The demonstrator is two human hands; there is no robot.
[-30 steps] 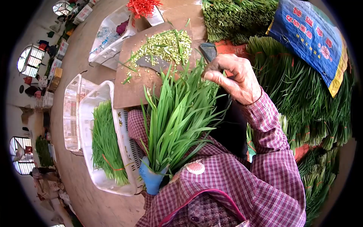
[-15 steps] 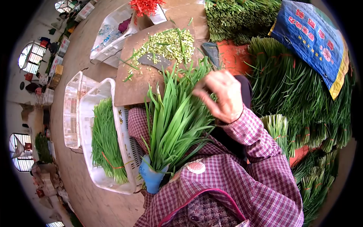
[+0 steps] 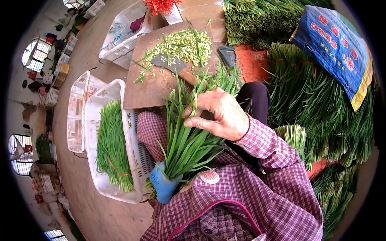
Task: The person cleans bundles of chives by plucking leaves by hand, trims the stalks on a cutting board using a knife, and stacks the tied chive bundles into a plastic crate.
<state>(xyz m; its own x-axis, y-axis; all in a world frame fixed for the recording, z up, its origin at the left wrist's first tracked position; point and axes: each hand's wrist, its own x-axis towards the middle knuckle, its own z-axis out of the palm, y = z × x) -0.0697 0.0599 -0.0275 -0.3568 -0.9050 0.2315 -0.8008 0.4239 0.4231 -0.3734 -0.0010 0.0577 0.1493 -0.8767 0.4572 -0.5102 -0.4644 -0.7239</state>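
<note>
My left hand (image 3: 164,182), in a blue glove, is wrapped round the lower part of a bunch of long green leaves (image 3: 183,148) above my lap. The leaves fan upward toward the cutting board. My bare right hand (image 3: 217,114) is over the upper part of the bunch, thumb and forefinger pinched on a pale-tipped leaf (image 3: 195,102). Beyond it, a knife with a dark blade (image 3: 167,62) and brown handle lies on the brown board (image 3: 138,94), beside chopped pale green pieces (image 3: 187,44).
At the left, a white basket (image 3: 114,195) holds a tied green bundle (image 3: 114,144); another crate (image 3: 76,116) stands beside it. A crate with plastic bags (image 3: 120,38) and red ties (image 3: 161,6) are at the top. Stacked bundles (image 3: 305,92) and a blue sack (image 3: 333,48) lie right.
My right hand has come down and left from above the bunch onto its leaves, and its fingers have closed on a leaf. My left hand still holds the bunch. The view has shifted slightly.
</note>
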